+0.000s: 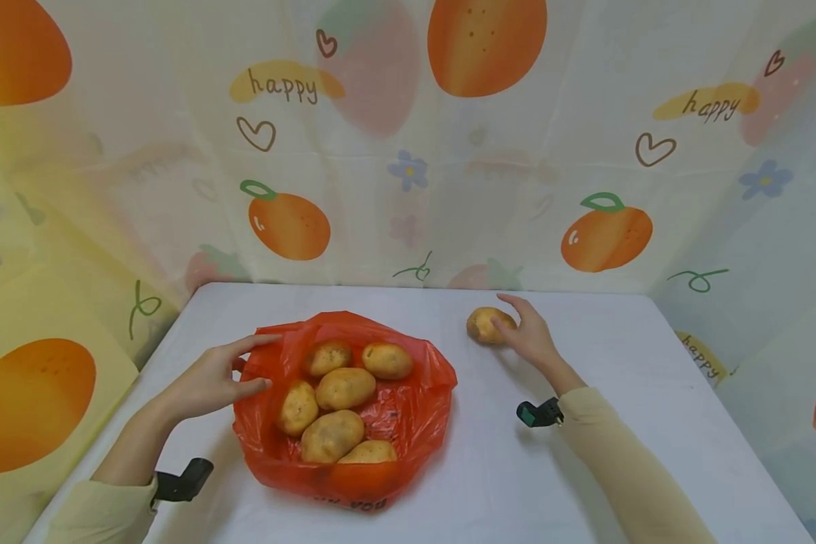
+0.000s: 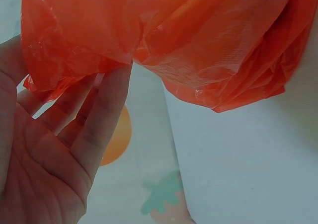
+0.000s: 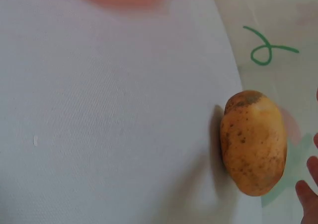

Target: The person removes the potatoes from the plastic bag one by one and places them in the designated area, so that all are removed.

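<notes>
In the head view, a red plastic bag [image 1: 421, 431] lies open-mouthed on the table with several potatoes [image 1: 345, 388] inside. At its left rim, my left hand [image 1: 211, 378] touches the plastic with fingers extended and thumb spread apart. The left wrist view has the left hand [image 2: 54, 154] against the bag [image 2: 198, 40], fingertips partly hidden by it. Beyond the bag to the right, a single potato [image 1: 484, 326] sits on the table. My right hand [image 1: 533, 336] is beside it, thumb overlapping its edge. Fingertips [image 3: 307, 196] stand apart from that potato [image 3: 254, 143] in the right wrist view.
A white table [image 1: 571, 483] carries the bag and the lone potato. Printed cloth [image 1: 476, 151] with fruit and lettering hangs behind the table and along its sides. Small black devices are strapped at the left wrist [image 1: 183, 480] and right wrist [image 1: 539, 413].
</notes>
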Motion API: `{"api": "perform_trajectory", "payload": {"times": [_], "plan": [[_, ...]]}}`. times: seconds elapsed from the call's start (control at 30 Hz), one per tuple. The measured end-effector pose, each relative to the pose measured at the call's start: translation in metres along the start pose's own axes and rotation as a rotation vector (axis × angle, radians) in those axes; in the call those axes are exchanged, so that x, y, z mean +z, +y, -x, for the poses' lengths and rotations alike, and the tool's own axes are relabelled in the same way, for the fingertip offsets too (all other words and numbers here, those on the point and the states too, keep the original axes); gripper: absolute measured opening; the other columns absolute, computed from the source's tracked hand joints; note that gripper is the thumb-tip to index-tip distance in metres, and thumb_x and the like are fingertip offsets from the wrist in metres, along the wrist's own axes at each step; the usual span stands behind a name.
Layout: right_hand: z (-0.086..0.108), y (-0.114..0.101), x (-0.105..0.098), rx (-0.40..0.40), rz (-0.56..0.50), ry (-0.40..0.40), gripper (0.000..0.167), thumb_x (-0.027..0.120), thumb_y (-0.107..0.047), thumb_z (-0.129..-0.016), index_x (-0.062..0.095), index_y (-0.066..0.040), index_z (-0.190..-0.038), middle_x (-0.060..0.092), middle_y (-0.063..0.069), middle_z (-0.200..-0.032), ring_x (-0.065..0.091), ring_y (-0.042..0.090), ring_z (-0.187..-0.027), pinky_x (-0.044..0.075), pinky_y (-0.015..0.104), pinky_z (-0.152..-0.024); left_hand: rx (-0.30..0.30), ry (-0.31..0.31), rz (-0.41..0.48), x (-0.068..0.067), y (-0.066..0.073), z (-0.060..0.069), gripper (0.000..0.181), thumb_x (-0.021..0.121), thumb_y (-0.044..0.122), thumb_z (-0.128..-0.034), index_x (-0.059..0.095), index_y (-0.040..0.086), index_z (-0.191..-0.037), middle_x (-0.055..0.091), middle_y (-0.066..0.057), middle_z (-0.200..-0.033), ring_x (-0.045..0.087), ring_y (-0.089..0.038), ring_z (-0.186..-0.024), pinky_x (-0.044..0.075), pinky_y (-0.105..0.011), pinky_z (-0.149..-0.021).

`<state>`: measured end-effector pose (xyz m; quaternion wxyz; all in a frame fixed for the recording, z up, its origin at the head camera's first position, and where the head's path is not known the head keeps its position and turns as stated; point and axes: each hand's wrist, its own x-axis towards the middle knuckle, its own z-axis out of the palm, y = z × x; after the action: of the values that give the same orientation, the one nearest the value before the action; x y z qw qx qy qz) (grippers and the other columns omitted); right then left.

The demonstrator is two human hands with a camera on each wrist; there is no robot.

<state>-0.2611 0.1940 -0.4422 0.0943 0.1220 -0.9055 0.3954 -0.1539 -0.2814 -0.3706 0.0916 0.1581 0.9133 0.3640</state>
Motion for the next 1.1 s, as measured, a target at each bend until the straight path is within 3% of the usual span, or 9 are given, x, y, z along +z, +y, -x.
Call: {"api": "perform_trajectory", "payload": {"times": [0.1,0.23,0.47,0.6,0.7,1.0,1.1], "plan": [[0.0,-0.004,-0.001,-0.057,-0.009,0.031,0.046,0.064,-0.015,-0.086,0.049,-0.002,-0.128,0.049,0.021,-0.13,0.043,0.036,-0.122,0.035,0.05,-0.102,0.008,-0.001,0.004,0.0,0.0,0.0,0.059,0.069,0.016,-0.0818,0.044,0.016,-0.135,0.057,-0.011,-0.109,0.056,-0.024,-0.083,0.054,-0.025,-0.056],[0.001,-0.014,-0.003,-0.091,-0.039,0.014,0.043,0.064,-0.014,-0.086,0.051,-0.003,-0.126,0.051,0.018,-0.129,0.046,0.035,-0.12,0.039,0.05,-0.099,0.013,0.0,0.006,0.0,-0.001,-0.001,0.059,0.069,0.016,-0.0817,0.044,0.016,-0.135,0.058,-0.011,-0.109,0.056,-0.024,-0.083,0.054,-0.025,-0.056],[0.005,-0.033,-0.008,-0.045,-0.186,-0.134,0.042,0.061,-0.016,-0.089,0.049,-0.008,-0.129,0.05,0.013,-0.132,0.044,0.033,-0.124,0.04,0.046,-0.099,0.013,0.008,-0.008,-0.001,-0.002,-0.001,0.059,0.069,0.017,-0.0815,0.044,0.017,-0.135,0.058,-0.011,-0.107,0.056,-0.024,-0.082,0.054,-0.026,-0.056],[0.009,-0.049,-0.011,-0.028,-0.221,-0.223,0.044,0.06,-0.017,-0.089,0.047,-0.012,-0.131,0.048,0.012,-0.134,0.043,0.034,-0.125,0.039,0.046,-0.1,0.0,0.002,-0.013,-0.001,-0.001,-0.001,0.059,0.069,0.018,-0.0816,0.043,0.017,-0.135,0.058,-0.011,-0.108,0.056,-0.024,-0.084,0.054,-0.025,-0.057],[0.011,-0.058,-0.009,-0.039,-0.22,-0.241,0.045,0.061,-0.019,-0.089,0.048,-0.014,-0.131,0.049,0.01,-0.133,0.044,0.033,-0.124,0.04,0.046,-0.099,-0.003,-0.001,-0.013,-0.001,-0.001,0.0,0.06,0.069,0.019,-0.0817,0.043,0.017,-0.135,0.058,-0.011,-0.108,0.056,-0.024,-0.084,0.054,-0.025,-0.057],[0.017,-0.082,0.001,-0.254,-0.184,-0.299,0.047,0.064,-0.016,-0.087,0.048,-0.011,-0.13,0.051,0.008,-0.131,0.052,0.024,-0.116,0.045,0.044,-0.093,0.007,-0.001,-0.015,-0.001,-0.003,0.001,0.06,0.069,0.019,-0.0817,0.043,0.018,-0.135,0.057,-0.011,-0.111,0.056,-0.024,-0.086,0.054,-0.024,-0.057],[0.019,-0.092,0.004,-0.285,-0.203,-0.329,0.047,0.065,-0.015,-0.086,0.049,-0.012,-0.13,0.051,0.005,-0.131,0.051,0.022,-0.118,0.045,0.042,-0.094,0.009,0.004,-0.015,0.0,-0.003,0.0,0.06,0.069,0.018,-0.0815,0.043,0.017,-0.135,0.058,-0.011,-0.109,0.056,-0.024,-0.084,0.054,-0.024,-0.056]]}}
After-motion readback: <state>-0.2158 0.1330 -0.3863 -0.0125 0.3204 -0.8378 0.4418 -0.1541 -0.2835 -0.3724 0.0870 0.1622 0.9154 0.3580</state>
